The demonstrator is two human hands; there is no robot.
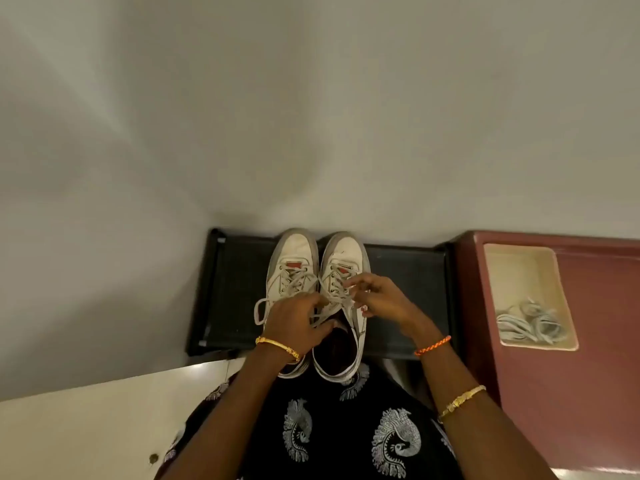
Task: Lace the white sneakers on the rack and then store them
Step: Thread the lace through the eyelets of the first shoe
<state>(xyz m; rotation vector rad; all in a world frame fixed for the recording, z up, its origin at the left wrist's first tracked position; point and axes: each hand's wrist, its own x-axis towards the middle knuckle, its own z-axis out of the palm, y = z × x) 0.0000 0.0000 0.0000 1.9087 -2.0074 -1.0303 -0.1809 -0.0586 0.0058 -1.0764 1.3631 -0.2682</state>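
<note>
Two white sneakers stand side by side on the black rack (408, 282), toes toward the wall. The left sneaker (292, 252) has a lace loop hanging off its left side. The right sneaker (343, 254) has grey laces (337, 299) running up its eyelets. My left hand (294, 318) hovers over the heel of the left sneaker and pinches a lace end. My right hand (379, 296) is over the right sneaker's tongue, fingers curled round the other lace end. Both lace strands cross between my hands.
A maroon cabinet (571, 393) stands to the right of the rack, with a cream tray (519, 268) on top holding coiled white cables (530, 323). A white wall rises behind the rack. My black patterned clothing (346, 427) fills the lower middle.
</note>
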